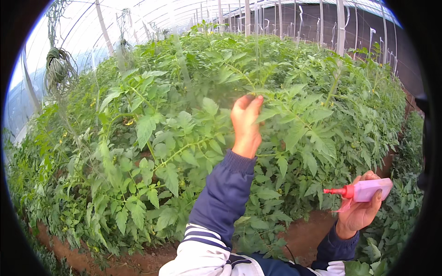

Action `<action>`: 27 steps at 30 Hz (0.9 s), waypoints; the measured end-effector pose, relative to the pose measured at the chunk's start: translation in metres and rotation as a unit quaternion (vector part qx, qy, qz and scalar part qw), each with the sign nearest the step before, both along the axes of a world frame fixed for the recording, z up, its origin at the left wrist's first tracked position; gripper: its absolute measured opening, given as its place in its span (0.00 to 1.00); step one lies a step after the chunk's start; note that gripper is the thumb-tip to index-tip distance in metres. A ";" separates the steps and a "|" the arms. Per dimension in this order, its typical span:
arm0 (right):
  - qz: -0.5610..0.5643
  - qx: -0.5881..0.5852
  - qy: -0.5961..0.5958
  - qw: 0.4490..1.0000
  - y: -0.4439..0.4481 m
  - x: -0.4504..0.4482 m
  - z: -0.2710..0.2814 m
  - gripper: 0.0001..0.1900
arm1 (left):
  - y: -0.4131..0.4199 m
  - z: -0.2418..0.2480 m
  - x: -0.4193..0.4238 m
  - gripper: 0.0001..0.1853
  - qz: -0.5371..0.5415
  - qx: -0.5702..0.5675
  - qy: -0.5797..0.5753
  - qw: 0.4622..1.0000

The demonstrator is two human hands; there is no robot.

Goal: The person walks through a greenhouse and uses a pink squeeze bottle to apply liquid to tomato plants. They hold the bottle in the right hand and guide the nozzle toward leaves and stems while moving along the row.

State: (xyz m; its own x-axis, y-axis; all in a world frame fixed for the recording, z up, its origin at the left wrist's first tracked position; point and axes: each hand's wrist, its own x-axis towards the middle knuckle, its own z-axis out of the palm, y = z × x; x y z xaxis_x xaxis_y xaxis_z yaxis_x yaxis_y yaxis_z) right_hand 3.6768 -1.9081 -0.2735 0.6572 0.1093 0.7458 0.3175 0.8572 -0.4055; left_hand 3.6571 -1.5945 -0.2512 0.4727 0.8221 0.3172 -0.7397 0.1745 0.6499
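My left hand (246, 126) is raised among the tomato plants, its thumb and a finger pinched at the upper part of a tomato plant (297, 115). Leaves cover some of the fingers, and the exact part between the tips is too small to make out. Lower down on the right, my right hand (357, 215) grips a squeeze bottle (371, 190) of pink liquid. The bottle lies on its side in the hand, with its red nozzle (335, 191) pointing left towards the foliage. A pink strip (344, 207) hangs below the bottle's red collar.
Bundled green twine (60, 70) hangs at the upper left. Posts (340, 27) and hanging strings rise through the rows under the greenhouse's arched roof. Small yellow flowers (129, 122) show among the leaves. Bare soil (307, 231) runs along the near edge, with more plants (397, 207) at the right.
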 end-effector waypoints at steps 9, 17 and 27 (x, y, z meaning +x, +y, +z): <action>-0.001 0.012 0.020 1.000 0.000 0.002 -0.013 0.19 | 0.019 -0.005 0.016 0.08 0.063 0.037 -0.012 0.997; 0.007 0.015 0.036 0.999 0.004 0.006 -0.017 0.19 | 0.017 0.005 0.004 0.07 0.071 0.034 0.019 0.997; 0.030 0.019 -0.053 0.998 0.009 -0.004 0.038 0.23 | 0.010 -0.016 0.000 0.27 0.089 0.074 -0.028 0.993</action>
